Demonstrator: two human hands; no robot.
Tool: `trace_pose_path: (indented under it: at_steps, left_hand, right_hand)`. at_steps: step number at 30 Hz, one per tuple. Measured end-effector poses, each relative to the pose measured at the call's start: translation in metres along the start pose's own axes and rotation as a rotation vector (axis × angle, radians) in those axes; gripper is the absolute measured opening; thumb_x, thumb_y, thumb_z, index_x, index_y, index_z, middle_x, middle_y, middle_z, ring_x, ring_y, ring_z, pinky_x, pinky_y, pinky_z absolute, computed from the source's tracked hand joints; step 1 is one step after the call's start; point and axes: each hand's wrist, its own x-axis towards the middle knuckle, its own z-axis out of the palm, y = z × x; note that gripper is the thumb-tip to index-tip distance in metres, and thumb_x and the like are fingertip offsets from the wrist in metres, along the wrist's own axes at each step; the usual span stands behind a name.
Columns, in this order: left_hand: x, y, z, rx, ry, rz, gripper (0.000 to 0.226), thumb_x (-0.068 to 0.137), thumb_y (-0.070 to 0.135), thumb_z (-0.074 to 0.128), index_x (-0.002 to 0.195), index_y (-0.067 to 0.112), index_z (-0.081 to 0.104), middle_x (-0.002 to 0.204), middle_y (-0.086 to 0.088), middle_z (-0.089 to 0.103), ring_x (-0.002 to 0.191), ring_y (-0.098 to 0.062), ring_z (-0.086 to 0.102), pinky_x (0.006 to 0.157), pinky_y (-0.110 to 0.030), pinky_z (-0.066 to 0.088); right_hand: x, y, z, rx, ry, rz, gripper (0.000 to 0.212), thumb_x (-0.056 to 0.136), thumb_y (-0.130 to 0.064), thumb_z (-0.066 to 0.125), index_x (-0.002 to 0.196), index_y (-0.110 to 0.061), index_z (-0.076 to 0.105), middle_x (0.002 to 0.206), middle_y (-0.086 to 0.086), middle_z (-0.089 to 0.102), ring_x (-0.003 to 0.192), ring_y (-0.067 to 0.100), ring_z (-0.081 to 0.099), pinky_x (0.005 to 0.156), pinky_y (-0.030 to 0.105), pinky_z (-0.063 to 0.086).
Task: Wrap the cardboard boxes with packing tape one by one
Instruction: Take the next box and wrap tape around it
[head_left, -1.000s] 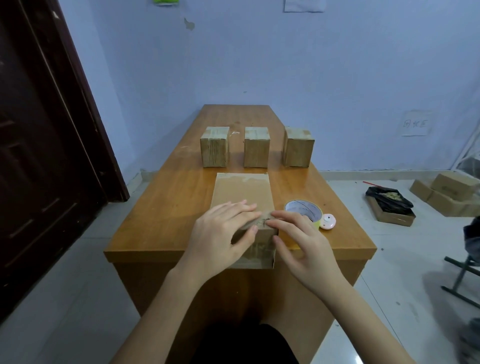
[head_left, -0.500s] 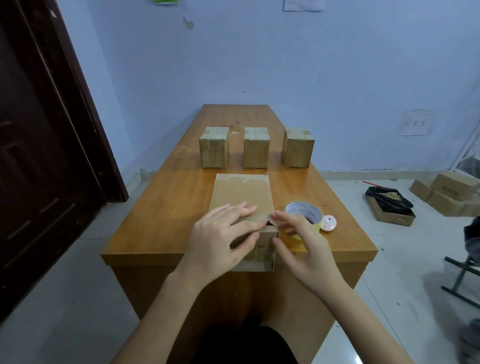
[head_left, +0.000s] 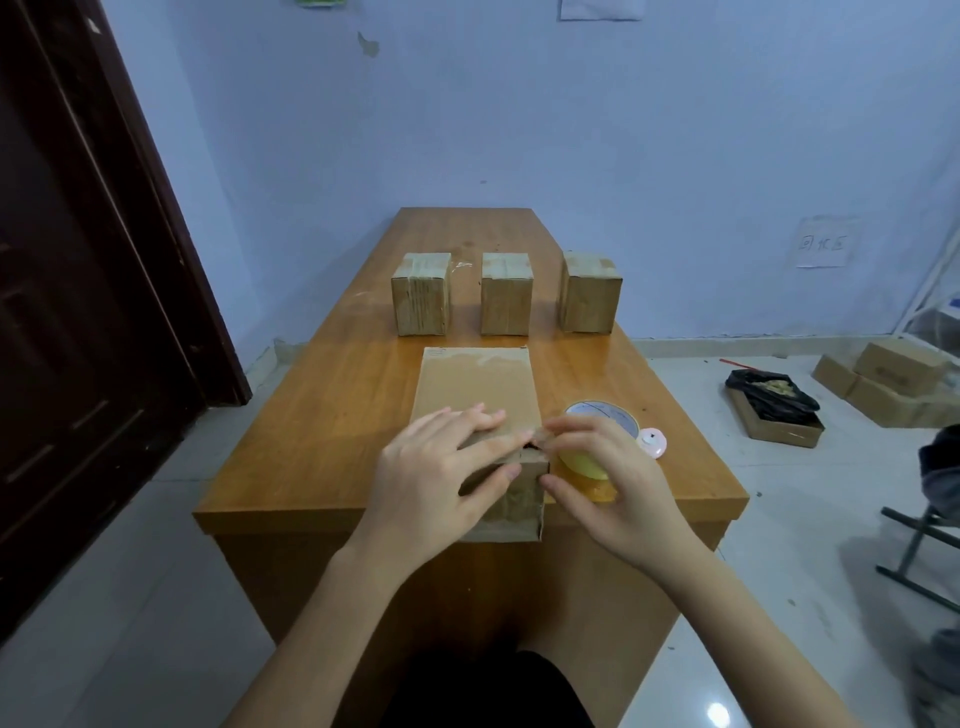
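Starting at the left of the wooden table (head_left: 322, 415), we see three small cardboard boxes in a row across its far half: the left box (head_left: 421, 293), the middle box (head_left: 506, 293) and the right box (head_left: 589, 293), each standing apart from its neighbours and showing glossy bands that look like tape.

Nearer to us lies the long cardboard box (head_left: 475, 387), flat on the table with its near end reaching the table's front edge. Our left hand (head_left: 441, 488) rests on top of that near end, fingers nearly straight and spread, thumb down the front face, pressing rather than gripping. Our right hand (head_left: 613, 488) comes in from the right side; its fingertips seem to pinch the flap edge at the top right corner, while its thumb lies against the box's right side (whether a tape end is between the fingers we cannot tell).

Just right of the box, partly behind the right hand, sits the tape roll (head_left: 602, 421), and beside it a small pink round object (head_left: 652, 442).

We judge that we are closing the end flap of this fourth box, before taping. The next move calls for holding the flap flat with the left hand while the right hand lets go and picks up the roll.
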Motion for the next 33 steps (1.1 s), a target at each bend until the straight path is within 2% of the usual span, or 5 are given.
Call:
trace_pose_path:
  at_steps: [8,11,17,22,33]
  left_hand:
    - [0.001,-0.002,0.001,-0.02,-0.004,0.008,0.027,0.092,0.045,0.048,0.111,0.039,0.066,0.117,0.007,0.065,0.114,-0.013,0.057,0.095,-0.034,0.043]
    - [0.002,-0.002,0.001,-0.023,-0.01,-0.002,0.027,0.092,0.045,0.047,0.111,0.039,0.066,0.117,0.008,0.064,0.113,-0.012,0.057,0.095,-0.034,0.043]
    - [0.003,0.002,-0.004,-0.029,-0.044,-0.034,0.028,0.091,0.047,0.046,0.111,0.041,0.065,0.118,0.011,0.063,0.116,-0.011,0.055,0.094,-0.034,0.042]
    - [0.01,-0.004,-0.017,-0.339,-0.233,-0.255,0.027,0.087,0.054,0.053,0.114,0.055,0.054,0.124,0.033,0.049,0.121,0.006,0.04,0.099,-0.03,0.034]
    - [0.047,0.034,-0.026,-0.691,-0.215,-0.402,0.072,0.071,0.07,0.045,0.136,0.04,0.042,0.144,0.019,0.038,0.127,-0.007,0.04,0.102,-0.033,0.039]
  right_hand:
    - [0.01,0.071,-0.029,-0.384,-0.364,0.535,0.108,0.071,-0.064,0.068,0.151,-0.015,0.015,0.158,0.0,0.019,0.146,0.02,0.013,0.117,0.037,0.018]
    - [0.011,0.084,-0.02,-0.361,-0.438,0.602,0.119,0.067,-0.065,0.071,0.153,-0.016,0.005,0.158,0.003,0.02,0.145,0.025,0.018,0.117,0.039,0.02]
    - [0.014,0.076,-0.014,-0.317,-0.214,0.544,0.109,0.065,-0.056,0.078,0.149,-0.016,0.024,0.145,0.001,0.045,0.13,0.02,0.044,0.102,0.033,0.04]
    - [0.006,0.046,-0.031,0.27,0.034,0.579,0.1,0.055,-0.042,0.084,0.14,-0.027,0.035,0.128,-0.015,0.049,0.113,-0.009,0.049,0.081,-0.002,0.038]
    - [0.007,0.001,-0.057,0.425,-0.014,0.45,0.081,0.054,-0.03,0.085,0.124,-0.036,0.045,0.116,-0.024,0.06,0.109,-0.004,0.057,0.082,0.006,0.045]
